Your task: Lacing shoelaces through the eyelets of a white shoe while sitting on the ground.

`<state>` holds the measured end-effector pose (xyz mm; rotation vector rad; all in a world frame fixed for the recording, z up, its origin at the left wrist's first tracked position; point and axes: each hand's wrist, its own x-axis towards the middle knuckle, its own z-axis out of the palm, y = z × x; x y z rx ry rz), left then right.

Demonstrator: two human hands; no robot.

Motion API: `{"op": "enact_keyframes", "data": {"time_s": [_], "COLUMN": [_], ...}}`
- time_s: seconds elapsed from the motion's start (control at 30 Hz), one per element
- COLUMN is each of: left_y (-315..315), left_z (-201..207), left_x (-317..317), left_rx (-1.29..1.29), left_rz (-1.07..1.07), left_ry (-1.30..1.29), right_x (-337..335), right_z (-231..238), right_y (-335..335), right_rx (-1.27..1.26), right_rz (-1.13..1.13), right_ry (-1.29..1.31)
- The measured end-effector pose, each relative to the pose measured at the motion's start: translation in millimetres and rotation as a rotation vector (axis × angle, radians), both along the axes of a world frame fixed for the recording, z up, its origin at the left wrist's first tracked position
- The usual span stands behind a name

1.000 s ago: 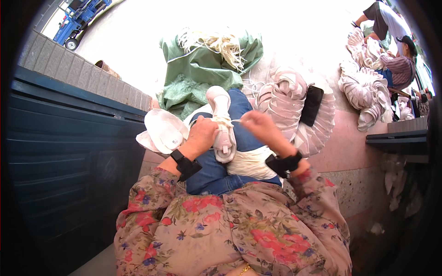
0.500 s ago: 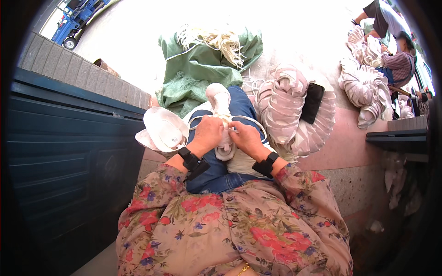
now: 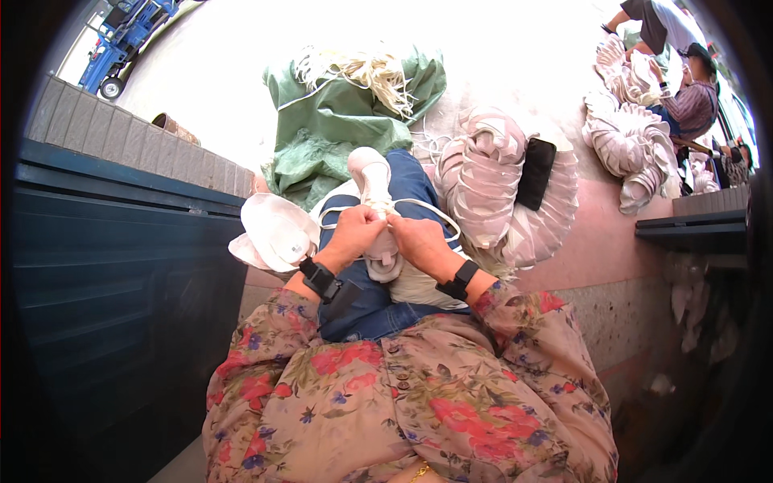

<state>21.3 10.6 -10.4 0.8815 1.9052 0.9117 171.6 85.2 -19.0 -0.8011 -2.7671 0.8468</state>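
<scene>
Lace pinched, right on the shoe!
My left grip and right grip clasp it over the shoe's middle.

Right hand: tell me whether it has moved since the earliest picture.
Yes: judged against the black phone, the right hand has moved left and nearer the wearer's body, now beside the left hand at the shoe.

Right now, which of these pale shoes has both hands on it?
The shoe on the jeans, under the left hand and right hand; the pale shoes at left and coiled pile at right lie untouched.
</scene>
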Motion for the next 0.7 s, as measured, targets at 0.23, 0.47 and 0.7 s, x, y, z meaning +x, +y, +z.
{"op": "enact_keyframes", "data": {"time_s": [0.23, 0.47, 0.7], "left_y": [-5, 24, 47], "left_z": [13, 41, 102], "left_x": [-13, -6, -4], "left_rx": [0.126, 0.261, 0.411], "left_rz": [-0.154, -0.494, -0.159], "left_ry": [0.177, 0.409, -0.054], "right_x": [-5, 22, 17], "right_z": [1, 60, 42], "right_y": [19, 58, 33], "right_rx": [-0.169, -0.630, -0.545], "right_rz": [0.158, -0.098, -0.245], "right_ry": [-0.034, 0.332, 0.247]}}
